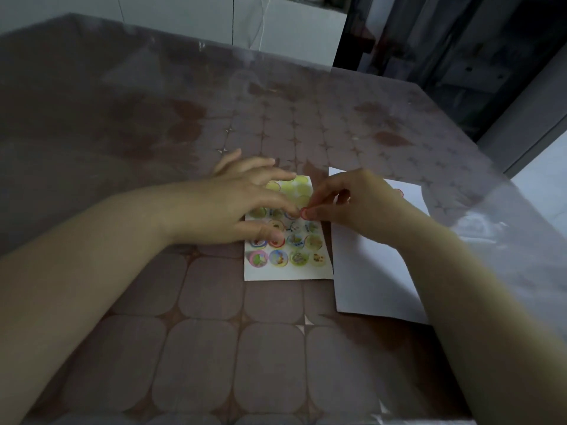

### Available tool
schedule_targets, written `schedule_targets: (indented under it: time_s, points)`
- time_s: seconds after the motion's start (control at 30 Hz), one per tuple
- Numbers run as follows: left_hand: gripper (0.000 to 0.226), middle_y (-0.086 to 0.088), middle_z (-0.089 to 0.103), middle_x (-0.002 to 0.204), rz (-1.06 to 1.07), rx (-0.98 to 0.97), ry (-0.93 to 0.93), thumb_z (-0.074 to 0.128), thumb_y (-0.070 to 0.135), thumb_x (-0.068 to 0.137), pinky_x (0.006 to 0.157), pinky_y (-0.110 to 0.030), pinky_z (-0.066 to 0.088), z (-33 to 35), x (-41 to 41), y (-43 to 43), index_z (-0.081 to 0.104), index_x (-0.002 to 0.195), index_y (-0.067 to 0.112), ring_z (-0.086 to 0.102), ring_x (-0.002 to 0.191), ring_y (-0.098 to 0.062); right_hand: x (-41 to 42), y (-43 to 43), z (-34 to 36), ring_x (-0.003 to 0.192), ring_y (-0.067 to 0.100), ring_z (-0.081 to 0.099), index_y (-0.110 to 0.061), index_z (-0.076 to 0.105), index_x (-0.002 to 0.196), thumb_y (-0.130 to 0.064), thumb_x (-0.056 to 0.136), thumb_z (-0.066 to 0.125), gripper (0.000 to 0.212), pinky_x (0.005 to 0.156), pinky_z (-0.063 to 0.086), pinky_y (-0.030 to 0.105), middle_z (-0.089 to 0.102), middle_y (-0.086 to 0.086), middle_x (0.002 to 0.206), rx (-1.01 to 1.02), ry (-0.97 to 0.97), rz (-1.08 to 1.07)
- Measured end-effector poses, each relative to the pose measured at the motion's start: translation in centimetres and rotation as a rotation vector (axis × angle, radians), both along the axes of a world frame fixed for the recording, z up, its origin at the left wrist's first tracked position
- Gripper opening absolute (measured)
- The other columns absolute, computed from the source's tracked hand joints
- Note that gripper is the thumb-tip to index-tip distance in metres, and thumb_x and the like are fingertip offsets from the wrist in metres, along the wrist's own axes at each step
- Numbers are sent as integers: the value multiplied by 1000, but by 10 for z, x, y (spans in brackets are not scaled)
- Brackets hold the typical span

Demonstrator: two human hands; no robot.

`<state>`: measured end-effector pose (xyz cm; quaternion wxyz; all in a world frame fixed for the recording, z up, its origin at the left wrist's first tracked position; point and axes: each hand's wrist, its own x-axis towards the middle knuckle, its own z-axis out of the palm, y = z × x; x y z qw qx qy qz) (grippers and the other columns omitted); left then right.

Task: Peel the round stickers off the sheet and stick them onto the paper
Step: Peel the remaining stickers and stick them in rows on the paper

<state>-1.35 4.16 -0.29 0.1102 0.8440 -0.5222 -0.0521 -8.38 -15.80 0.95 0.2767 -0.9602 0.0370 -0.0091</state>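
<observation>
A sticker sheet (288,271) with rows of colourful round stickers lies flat on the table in the middle of the view. My left hand (242,204) rests on its upper left part, fingers spread, pressing the sheet down. My right hand (346,204) hovers over the sheet's right edge and pinches a round red-rimmed sticker (304,213) between thumb and forefinger. To the right lies a white paper (368,271), partly under my right forearm. One round red-edged sticker (398,192) shows on the paper near its far edge.
The table (214,348) wears a brownish tile-patterned cloth under a clear plastic cover. Its right edge runs diagonally past the paper. White cabinets (291,29) stand beyond the far edge, and a dark doorway (460,41) is at the upper right.
</observation>
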Motion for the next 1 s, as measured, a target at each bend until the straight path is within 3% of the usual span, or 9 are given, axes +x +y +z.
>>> schedule_targets:
  time_s: [0.17,0.27,0.33,0.47,0.67,0.8,0.9,1.0]
  points:
    - [76,34,13,143,-2,67,101,26,81,56,108,-23,-20,0,0,2,39,126,56,-9,135,9,2,-1,-6,55,-6,47,-26,68,71,-31,71,76,10,50,35,5,53,-16,60,48,-1,32]
    - [86,25,18,150,16,96,14,20,80,56,99,-9,-23,-7,2,1,34,135,47,-1,140,3,2,-2,-7,57,1,46,-26,69,72,-33,72,74,9,54,36,12,56,-16,65,80,8,14]
    - [91,21,18,152,34,123,-2,16,80,56,104,-15,-16,-8,2,0,33,137,44,-1,140,2,1,-2,-8,58,-1,48,-28,70,72,-33,72,74,7,57,37,16,57,-17,64,104,7,-8]
    - [103,20,17,153,26,132,11,18,94,47,106,-19,-13,-6,0,0,31,137,46,0,141,0,2,-2,-10,58,-16,47,-31,71,69,-32,69,77,6,52,36,5,56,-17,63,147,-17,-57]
    - [105,18,11,155,58,141,97,23,82,44,96,-9,-11,0,-8,-1,24,142,43,-3,141,0,1,2,-9,66,1,45,-24,75,77,-30,66,80,14,58,34,14,50,-14,69,150,-43,-111]
    - [107,18,9,155,63,157,114,21,81,42,98,-9,-9,4,-12,0,20,142,44,-4,139,2,0,0,-6,65,-1,46,-27,73,72,-31,62,82,14,52,33,-1,53,-15,67,223,-33,-163]
    - [97,19,9,154,49,173,98,31,81,52,93,-5,-10,7,-14,-1,19,141,46,-4,130,11,-1,-1,-6,55,-9,48,-25,74,70,-30,61,83,14,47,30,-2,51,-14,59,271,-40,-167]
    - [81,17,4,155,59,251,89,46,71,74,98,-10,-8,10,-15,-1,16,143,42,-7,132,9,-2,0,-7,49,-16,44,-23,73,71,-30,64,81,12,51,29,-4,51,-16,50,267,-41,-167]
